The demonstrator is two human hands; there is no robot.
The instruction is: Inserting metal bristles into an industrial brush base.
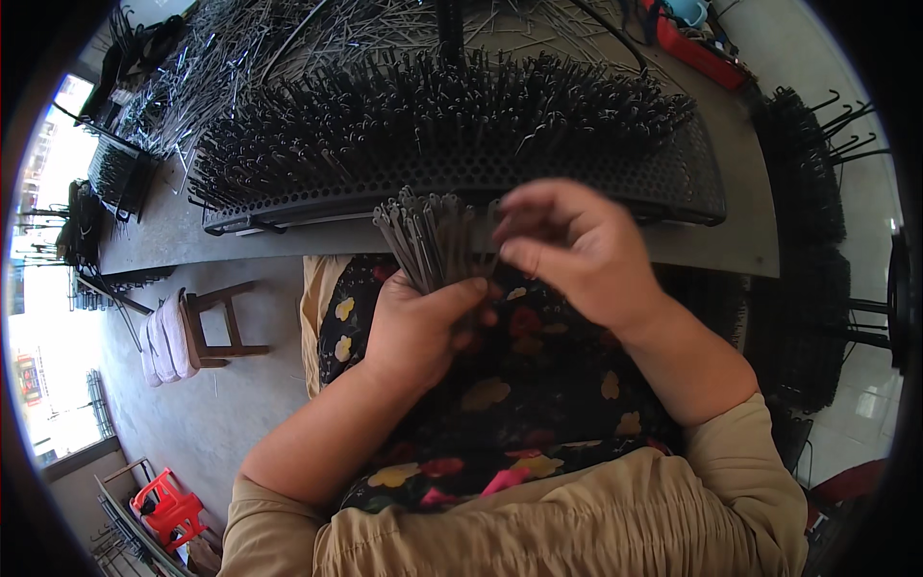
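Observation:
My left hand, in front of my lap, is wrapped round a bundle of thin dark metal rods. Their upper ends are bent into small loops or hooks and fan out above my fist; the lower ends are hidden. Just right of the bundle, my right hand is raised with bent fingers, smeared by motion. One rod stands close to its fingertips, but I cannot make out whether they touch it. Beyond both hands, a black perforated rack carries a dense mass of upright hook-ended rods.
The grey table carries the rack, with loose rods heaped behind it. A red tray lies at the far right. Dark hanging racks stand at the right. On the left floor are a wooden stool and a red plastic stool.

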